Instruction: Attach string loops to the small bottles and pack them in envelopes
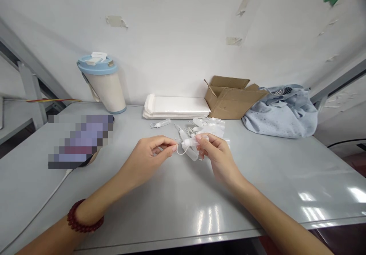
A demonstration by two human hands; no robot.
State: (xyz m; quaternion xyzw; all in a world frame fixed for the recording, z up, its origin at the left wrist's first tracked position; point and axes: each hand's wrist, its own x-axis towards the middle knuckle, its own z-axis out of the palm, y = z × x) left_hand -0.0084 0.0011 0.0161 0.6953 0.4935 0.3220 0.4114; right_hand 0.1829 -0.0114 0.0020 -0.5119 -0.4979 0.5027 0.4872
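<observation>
My right hand [219,156] grips a small translucent needle-tip squeeze bottle [190,142], lying sideways with its thin tip pointing left. A thin white strap [180,153] loops from the bottle's neck to my left hand [156,150]. The left thumb and forefinger pinch the strap's cap end right at the needle tip; the fingertips hide the cap. Behind and beneath the right hand lies a pile of similar bottles [213,130]. One more bottle [163,123] rests apart, to the left of the pile.
White padded mailers [177,108] are stacked against the wall beside an open cardboard box [236,102]. A bundled grey-blue cloth [281,114] lies at right. A tumbler [105,87] and a pixelated phone [82,142] with a charging cable [42,205] occupy the left side.
</observation>
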